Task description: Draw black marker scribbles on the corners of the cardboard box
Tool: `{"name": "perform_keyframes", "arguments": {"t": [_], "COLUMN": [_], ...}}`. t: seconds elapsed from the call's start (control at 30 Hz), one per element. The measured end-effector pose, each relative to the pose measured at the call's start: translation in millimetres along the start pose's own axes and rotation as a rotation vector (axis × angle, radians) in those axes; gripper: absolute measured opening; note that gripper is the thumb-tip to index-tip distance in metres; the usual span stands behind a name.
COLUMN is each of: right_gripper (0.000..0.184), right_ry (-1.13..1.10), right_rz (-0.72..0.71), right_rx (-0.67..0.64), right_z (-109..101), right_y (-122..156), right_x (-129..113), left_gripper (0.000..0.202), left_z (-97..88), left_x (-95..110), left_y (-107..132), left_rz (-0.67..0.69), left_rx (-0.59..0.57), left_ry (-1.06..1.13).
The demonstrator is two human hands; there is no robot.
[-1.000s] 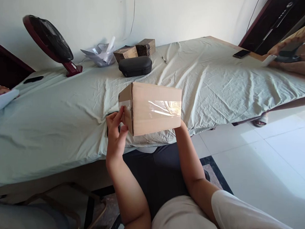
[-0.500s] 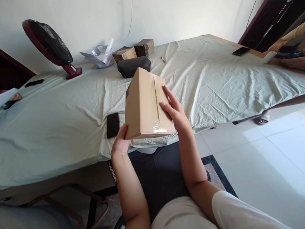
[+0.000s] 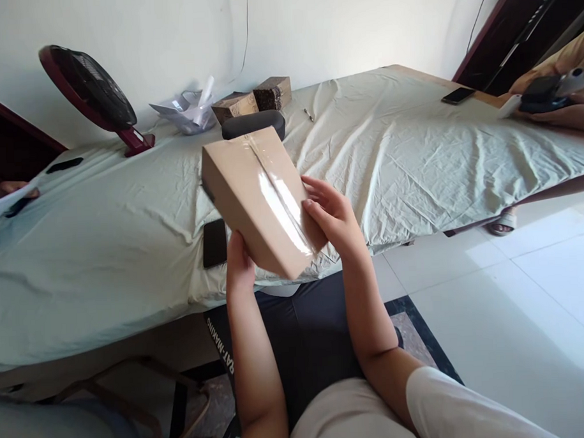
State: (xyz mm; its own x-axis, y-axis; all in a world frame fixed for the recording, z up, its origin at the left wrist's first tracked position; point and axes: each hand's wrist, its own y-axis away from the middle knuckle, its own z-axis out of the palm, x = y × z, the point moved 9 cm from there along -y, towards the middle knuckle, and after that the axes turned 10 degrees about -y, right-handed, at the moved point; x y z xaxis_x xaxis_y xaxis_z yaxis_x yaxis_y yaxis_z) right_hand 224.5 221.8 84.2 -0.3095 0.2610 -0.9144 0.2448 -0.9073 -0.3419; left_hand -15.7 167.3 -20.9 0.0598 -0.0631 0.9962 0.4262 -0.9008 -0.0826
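Observation:
Between my two hands a brown cardboard box (image 3: pixel 246 198) is held tilted above the front edge of the covered table. Shiny clear tape runs along the seam of its upper face. My left hand (image 3: pixel 240 262) grips the near left side, thumb on the face and the other fingers hidden behind. On the right side, my right hand (image 3: pixel 333 214) holds the box with thumb and fingers against it. Just left of the box lies a black phone (image 3: pixel 215 243). A black hard case (image 3: pixel 269 121) sits behind the box, partly covered by it.
A pale green cloth (image 3: pixel 106 251) covers the table. Along the wall stand a dark red fan (image 3: pixel 91 92), a clear plastic basket (image 3: pixel 190 117) and two small boxes (image 3: pixel 273 92). Another phone (image 3: pixel 458 95) lies near another person's hands (image 3: pixel 563 110) at right. A metal-framed chair (image 3: pixel 140 403) stands lower left.
The box has turned anticlockwise, its far end swinging left and its taped face now more toward me. My left hand has shifted slightly right. The person at right has moved a handheld object.

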Motion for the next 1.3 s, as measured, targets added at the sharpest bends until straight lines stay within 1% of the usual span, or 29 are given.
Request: {"name": "perform_keyframes", "arguments": {"t": [0.07, 0.1, 0.13, 0.2, 0.23, 0.3, 0.37, 0.4, 0.47, 0.5, 0.53, 0.6, 0.7, 0.8, 0.9, 0.97, 1.07, 1.13, 1.23, 1.3], "right_gripper": [0.063, 0.073, 0.087, 0.114, 0.121, 0.125, 0.129, 0.131, 0.135, 0.136, 0.136, 0.138, 0.142, 0.143, 0.144, 0.146, 0.145, 0.142, 0.14, 0.138], "right_ry": [0.064, 0.086, 0.093, 0.108, 0.126, 0.175, 0.199, 0.204, 0.223, 0.243, 0.27, 0.325, 0.368, 0.382, 0.389, 0.385, 0.372, 0.352, 0.318, 0.309], "right_rz": [-0.03, -0.037, -0.037, -0.037, -0.043, -0.068, -0.103, -0.121, -0.148, -0.154, -0.155, -0.148, -0.143, -0.161, -0.204, -0.234, -0.249, -0.229, -0.191, -0.184], "right_rx": [-0.056, -0.113, -0.184, -0.303, -0.337, -0.362, -0.375, -0.38, -0.394, -0.408, -0.423, -0.456, -0.493, -0.515, -0.506, -0.486, -0.462, -0.465, -0.482, -0.484], "right_z": [-6, -7, -6, -2, -1, 1, 3, 4, 3, 3, 2, 2, 2, 4, 6, 7, 8, 9, 10, 9], "right_y": [-2, -3, -4, -5, -6, -10, -13, -14, -14, -14, -14, -13, -13, -14, -16, -17, -18, -18, -18, -18], "right_x": [5, 9, 15, 26, 32, 42, 49, 51, 55, 57, 60, 67, 76, 80, 77, 72, 67, 68, 72, 74], "left_gripper": [0.088, 0.088, 0.085, 0.075, 0.073, 0.073, 0.078, 0.08, 0.082, 0.082, 0.082, 0.079, 0.07, 0.058, 0.041, 0.033, 0.031, 0.032, 0.033, 0.033], "left_z": [-10.5, -13.8, -15.4, -14.6, -13.6, -12.8, -11.4, -11.1, -12.1, -14.3, -17.9, -25.5, -31.1, -34.7, -31.3, -26.9, -25.6, -26.0, -24.8, -22.4], "left_x": [19, 28, 36, 48, 53, 61, 65, 64, 59, 56, 53, 48, 42, 38, 43, 49, 50, 50, 55, 57], "left_y": [3, 6, 8, 13, 15, 20, 23, 25, 28, 29, 30, 32, 31, 30, 30, 30, 31, 33, 34, 33], "left_rz": [0.131, 0.191, 0.241, 0.311, 0.335, 0.381, 0.395, 0.381, 0.308, 0.261, 0.218, 0.147, 0.069, -0.017, -0.015, 0.0, -0.038, -0.056, -0.027, -0.011], "left_rx": [0.097, 0.128, 0.146, 0.149, 0.143, 0.133, 0.068, 0.018, -0.09, -0.123, -0.129, -0.103, -0.051, 0.059, 0.136, 0.147, 0.156, 0.138, 0.104, 0.104], "left_ry": [-0.019, -0.051, -0.095, -0.192, -0.23, -0.284, -0.287, -0.253, -0.146, -0.098, -0.067, -0.06, -0.081, -0.058, 0.01, 0.045, 0.07, 0.074, 0.078, 0.047]}}
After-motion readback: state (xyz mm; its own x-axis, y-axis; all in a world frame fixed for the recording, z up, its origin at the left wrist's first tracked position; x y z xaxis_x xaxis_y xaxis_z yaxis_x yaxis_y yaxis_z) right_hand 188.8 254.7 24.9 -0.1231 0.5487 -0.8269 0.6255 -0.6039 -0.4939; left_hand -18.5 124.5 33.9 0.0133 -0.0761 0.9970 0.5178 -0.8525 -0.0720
